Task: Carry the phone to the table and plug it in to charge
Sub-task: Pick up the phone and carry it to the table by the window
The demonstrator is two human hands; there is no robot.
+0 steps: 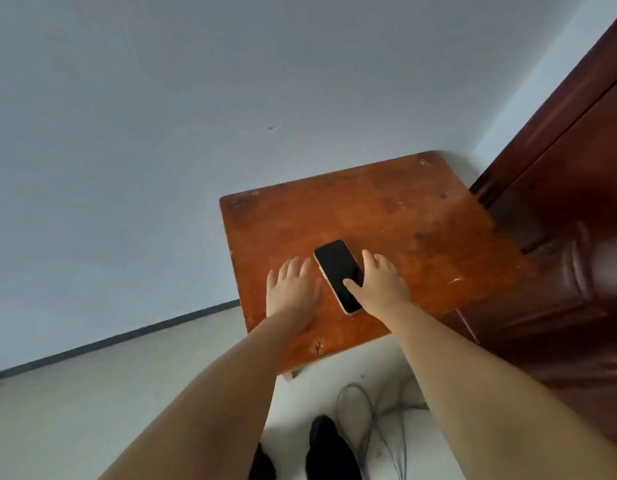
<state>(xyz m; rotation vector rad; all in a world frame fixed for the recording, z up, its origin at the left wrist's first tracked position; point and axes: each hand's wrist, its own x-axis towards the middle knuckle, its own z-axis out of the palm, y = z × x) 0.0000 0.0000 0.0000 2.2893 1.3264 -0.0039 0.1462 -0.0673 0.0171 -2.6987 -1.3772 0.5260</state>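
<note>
From my feed I see the phone (pixel 338 276) lying flat, dark screen up, on the worn orange-brown wooden counter (pixel 397 209), toward its near-left part and turned at a slant so its far end points up and to the left. My left hand (pixel 293 292) rests palm down on the counter just beside the phone's left edge, fingers (pixel 295 268) spread and released, holding nothing; whether it touches the phone's edge I cannot tell. My right hand (pixel 379 284) lies over the phone's right side, with the thumb (pixel 352 287) resting on the glass near the lower end and the other fingers reaching past the right edge; the hand is loose and flat, not closed around the phone. Both forearms reach in from the bottom of the view. The counter stands against a pale wall (pixel 161 116), with a dark reddish wooden door (pixel 570 202) just to its right. On the light floor (pixel 92 393) below the near edge lies a loop of thin grey cable (pixel 355 403), beside dark shoes (pixel 329 448).
</note>
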